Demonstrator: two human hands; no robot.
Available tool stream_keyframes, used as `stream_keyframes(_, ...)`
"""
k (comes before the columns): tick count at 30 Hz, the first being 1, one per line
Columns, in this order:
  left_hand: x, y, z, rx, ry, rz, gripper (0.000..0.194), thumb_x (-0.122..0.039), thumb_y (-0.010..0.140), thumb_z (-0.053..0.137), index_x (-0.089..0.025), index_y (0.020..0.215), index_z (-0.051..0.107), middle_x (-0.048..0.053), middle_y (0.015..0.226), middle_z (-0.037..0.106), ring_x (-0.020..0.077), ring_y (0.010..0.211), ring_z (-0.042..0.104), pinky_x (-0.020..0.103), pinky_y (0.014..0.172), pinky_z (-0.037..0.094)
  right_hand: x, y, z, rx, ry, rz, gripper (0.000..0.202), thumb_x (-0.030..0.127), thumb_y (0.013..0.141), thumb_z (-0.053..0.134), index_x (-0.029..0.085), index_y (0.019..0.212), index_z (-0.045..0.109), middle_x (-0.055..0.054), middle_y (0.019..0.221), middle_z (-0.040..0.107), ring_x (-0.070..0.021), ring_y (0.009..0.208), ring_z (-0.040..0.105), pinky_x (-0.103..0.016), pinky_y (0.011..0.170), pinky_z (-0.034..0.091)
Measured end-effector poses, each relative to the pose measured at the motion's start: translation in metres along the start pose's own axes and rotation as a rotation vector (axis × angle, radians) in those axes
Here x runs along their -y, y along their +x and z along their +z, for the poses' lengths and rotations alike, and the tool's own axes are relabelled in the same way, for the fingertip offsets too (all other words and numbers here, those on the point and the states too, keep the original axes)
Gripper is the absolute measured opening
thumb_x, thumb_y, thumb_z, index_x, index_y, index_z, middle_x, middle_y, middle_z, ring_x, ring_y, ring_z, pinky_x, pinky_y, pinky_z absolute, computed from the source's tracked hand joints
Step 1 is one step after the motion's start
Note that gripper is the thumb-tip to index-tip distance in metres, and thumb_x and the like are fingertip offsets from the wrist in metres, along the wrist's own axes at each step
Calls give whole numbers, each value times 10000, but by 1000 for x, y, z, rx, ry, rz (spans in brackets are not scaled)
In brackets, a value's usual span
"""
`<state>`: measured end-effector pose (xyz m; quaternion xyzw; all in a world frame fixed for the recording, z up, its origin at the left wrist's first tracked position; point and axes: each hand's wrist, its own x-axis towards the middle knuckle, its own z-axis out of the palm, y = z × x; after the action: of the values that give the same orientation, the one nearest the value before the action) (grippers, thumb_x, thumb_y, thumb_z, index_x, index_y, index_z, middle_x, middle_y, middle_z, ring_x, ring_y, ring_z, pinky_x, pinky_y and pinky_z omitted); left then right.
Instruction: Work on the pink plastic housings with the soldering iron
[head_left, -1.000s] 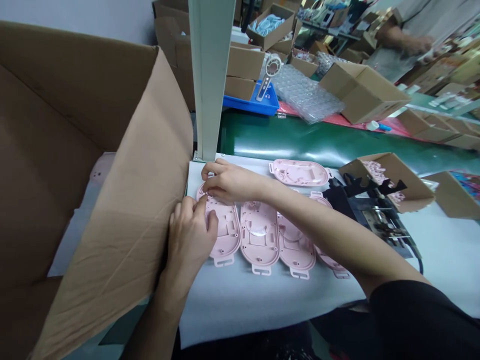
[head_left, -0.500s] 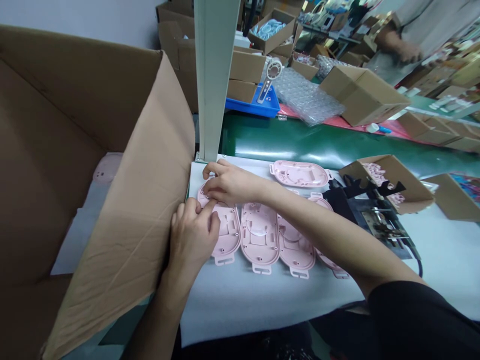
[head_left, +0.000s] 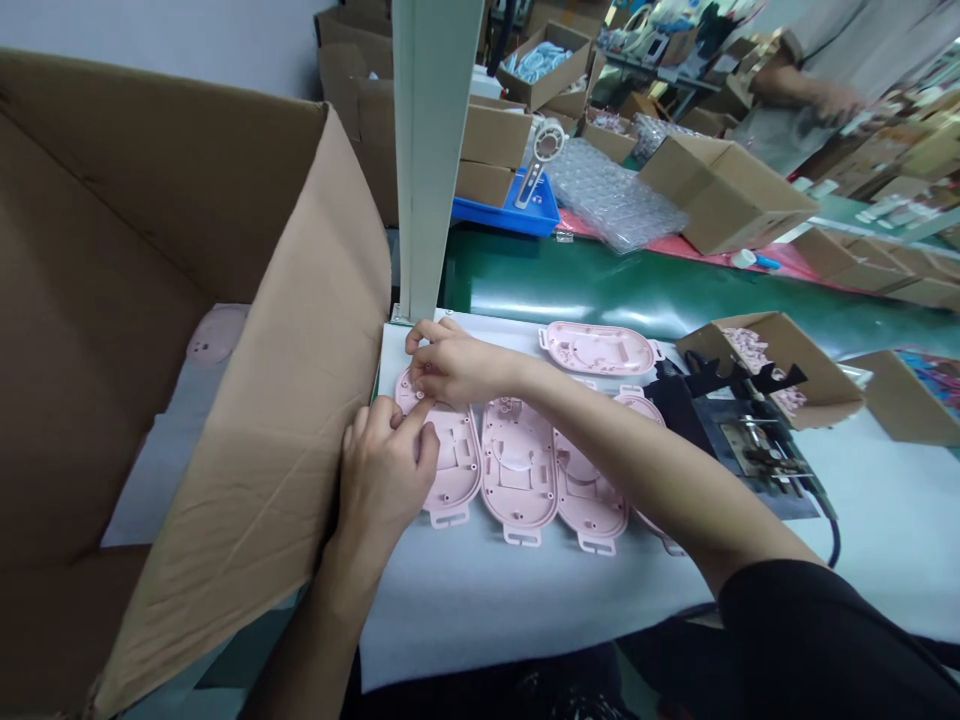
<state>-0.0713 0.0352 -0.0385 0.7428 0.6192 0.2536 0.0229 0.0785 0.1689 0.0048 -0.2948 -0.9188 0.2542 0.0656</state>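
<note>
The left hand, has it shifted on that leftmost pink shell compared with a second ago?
No. The left hand rests at the same spot on the leftmost pink shell, beside the cardboard flap; only the camera drifted slightly.

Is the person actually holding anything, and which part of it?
Nothing is lifted. Both the left hand and right hand press on the top end of the leftmost pink shell, which lies flat on the table.

My feed is bright and evenly lit from overhead; shadows under the hands [head_left: 390, 470] are soft and faint; the green conveyor belt [head_left: 600, 285] carries a pale streak of glare; the white bench [head_left: 525, 600] looks slightly washed out; straight lines bow at the edges; the far right background is smeared and soft, while the centre stays sharp.
</note>
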Motion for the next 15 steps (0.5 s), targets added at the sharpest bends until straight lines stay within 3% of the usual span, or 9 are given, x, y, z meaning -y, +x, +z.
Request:
stream_keyframes(4,-1,0,0,-16,15,-12,355,-233,936,558,-219,1256,711,60,860,520,248,829,481,391,762,383,-1,1,4,-26,-37,4,162,184,889,582,146,852,735,-127,1253,559,-275,1136,484,-466,1072,361)
stream_keyframes(9,-1,1,1,0,59,-21,360,-248,925,579,-209,1262,699,68,902,553,263,858,498,402,756,375,-3,1,0,-158,-72,-3,311,148,857,615,156,1160,687,-137,1302,547,-274,1183,494,-451,1091,362)
stream_keyframes(15,-2,1,1,12,90,-30,399,-251,930,566,-223,1312,676,65,898,541,268,863,494,406,756,367,-1,5,-5,27,-19,49,381,127,865,575,155,1236,656,-113,1272,643,-256,1150,585,-405,1030,446)
